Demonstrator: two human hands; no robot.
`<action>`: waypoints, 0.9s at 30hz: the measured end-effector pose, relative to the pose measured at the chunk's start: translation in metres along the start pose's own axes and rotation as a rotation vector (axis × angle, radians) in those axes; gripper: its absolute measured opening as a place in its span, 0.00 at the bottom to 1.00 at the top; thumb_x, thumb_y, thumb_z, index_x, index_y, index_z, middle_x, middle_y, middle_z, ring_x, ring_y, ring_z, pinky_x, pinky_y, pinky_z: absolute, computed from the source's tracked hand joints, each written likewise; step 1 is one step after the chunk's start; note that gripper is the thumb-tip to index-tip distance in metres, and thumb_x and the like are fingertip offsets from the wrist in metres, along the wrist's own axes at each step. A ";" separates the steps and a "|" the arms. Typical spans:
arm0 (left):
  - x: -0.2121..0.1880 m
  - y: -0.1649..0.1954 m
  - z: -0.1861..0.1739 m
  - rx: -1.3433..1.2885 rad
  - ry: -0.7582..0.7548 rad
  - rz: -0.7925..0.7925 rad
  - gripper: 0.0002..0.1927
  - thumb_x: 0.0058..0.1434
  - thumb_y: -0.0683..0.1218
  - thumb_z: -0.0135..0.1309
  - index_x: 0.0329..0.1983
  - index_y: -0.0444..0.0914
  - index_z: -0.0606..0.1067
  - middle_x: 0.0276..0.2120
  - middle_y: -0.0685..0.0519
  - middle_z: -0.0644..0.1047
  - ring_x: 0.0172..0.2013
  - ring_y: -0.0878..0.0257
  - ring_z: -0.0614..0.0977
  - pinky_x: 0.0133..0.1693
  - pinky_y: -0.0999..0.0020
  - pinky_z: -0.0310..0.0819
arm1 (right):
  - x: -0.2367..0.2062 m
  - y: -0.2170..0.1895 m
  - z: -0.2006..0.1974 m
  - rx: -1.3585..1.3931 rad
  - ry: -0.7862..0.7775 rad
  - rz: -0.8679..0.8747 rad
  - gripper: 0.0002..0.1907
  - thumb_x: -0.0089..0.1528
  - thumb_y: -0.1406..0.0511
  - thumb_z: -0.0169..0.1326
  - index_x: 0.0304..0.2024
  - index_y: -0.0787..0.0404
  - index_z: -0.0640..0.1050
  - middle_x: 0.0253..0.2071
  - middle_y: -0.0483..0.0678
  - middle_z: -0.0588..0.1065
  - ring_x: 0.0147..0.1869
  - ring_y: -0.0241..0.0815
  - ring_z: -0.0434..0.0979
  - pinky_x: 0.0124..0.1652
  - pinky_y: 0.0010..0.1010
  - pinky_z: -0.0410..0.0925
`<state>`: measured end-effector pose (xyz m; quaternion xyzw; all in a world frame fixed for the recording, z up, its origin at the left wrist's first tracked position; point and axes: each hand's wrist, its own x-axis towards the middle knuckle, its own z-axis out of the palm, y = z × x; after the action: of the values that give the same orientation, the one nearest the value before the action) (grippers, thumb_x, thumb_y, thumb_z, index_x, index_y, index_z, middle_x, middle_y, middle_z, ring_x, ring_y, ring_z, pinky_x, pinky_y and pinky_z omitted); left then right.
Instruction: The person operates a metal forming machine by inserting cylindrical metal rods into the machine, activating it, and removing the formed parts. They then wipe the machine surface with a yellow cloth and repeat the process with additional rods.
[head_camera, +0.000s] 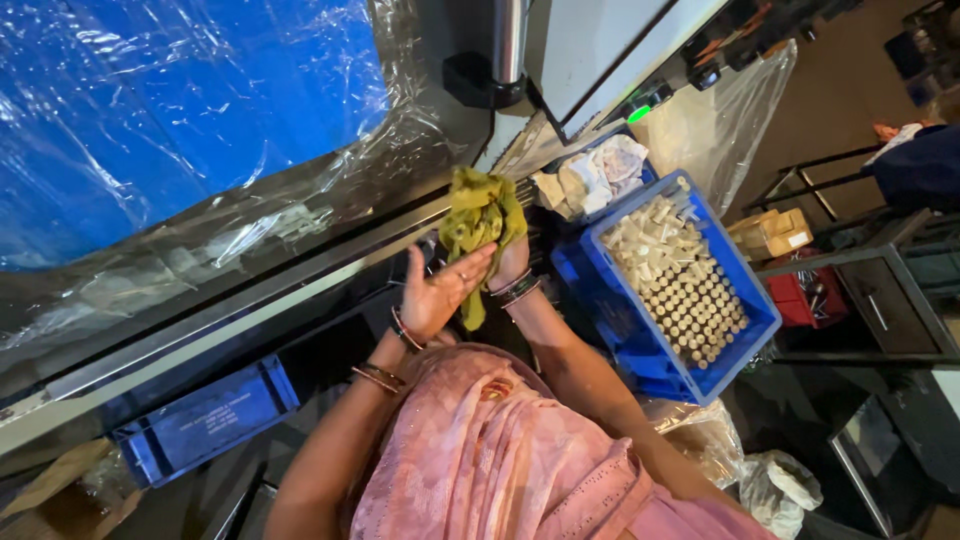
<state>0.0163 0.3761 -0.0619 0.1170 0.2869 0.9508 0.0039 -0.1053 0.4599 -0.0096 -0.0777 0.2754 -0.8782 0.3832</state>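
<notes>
My right hand (510, 262) is shut on a crumpled olive-green cloth (480, 212), holding it up in front of a dark machine edge. A tail of the cloth hangs down past the wrist. My left hand (440, 295) is spread open beside it, palm showing, with its fingertips touching the lower part of the cloth. Both wrists carry bangles. A pink scarf (500, 460) covers my body at the bottom of the view.
A blue crate (620, 330) packed with several cream cylinders stands to the right. White rags (600, 170) lie behind it. Blue sheeting under clear plastic (180, 110) fills the upper left. A blue tray (200, 425) sits lower left, metal racks (880, 300) with a red box at right.
</notes>
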 end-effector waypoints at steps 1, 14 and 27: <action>-0.005 0.004 -0.001 -0.107 0.072 0.046 0.63 0.59 0.84 0.20 0.74 0.29 0.58 0.75 0.41 0.57 0.74 0.53 0.58 0.73 0.60 0.45 | 0.000 0.000 0.000 -0.056 0.019 -0.054 0.24 0.70 0.54 0.47 0.59 0.66 0.72 0.51 0.53 0.79 0.50 0.46 0.82 0.49 0.37 0.76; 0.031 0.006 -0.001 0.195 0.707 0.438 0.27 0.64 0.43 0.59 0.64 0.34 0.64 0.50 0.45 0.76 0.45 0.58 0.81 0.44 0.65 0.79 | -0.070 0.068 -0.027 -1.278 -0.425 -0.366 0.42 0.64 0.56 0.53 0.73 0.70 0.54 0.74 0.57 0.58 0.79 0.54 0.57 0.74 0.40 0.50; 0.022 0.024 -0.014 -0.374 0.246 0.091 0.24 0.73 0.54 0.46 0.66 0.35 0.70 0.54 0.48 0.79 0.50 0.60 0.81 0.49 0.69 0.80 | -0.080 0.004 -0.017 -1.291 -0.193 -0.305 0.36 0.63 0.62 0.57 0.71 0.67 0.63 0.71 0.56 0.63 0.73 0.49 0.65 0.66 0.40 0.63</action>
<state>-0.0065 0.3501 -0.0558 0.0104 0.0982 0.9938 -0.0521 -0.0533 0.5219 -0.0194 -0.4076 0.6960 -0.5707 0.1541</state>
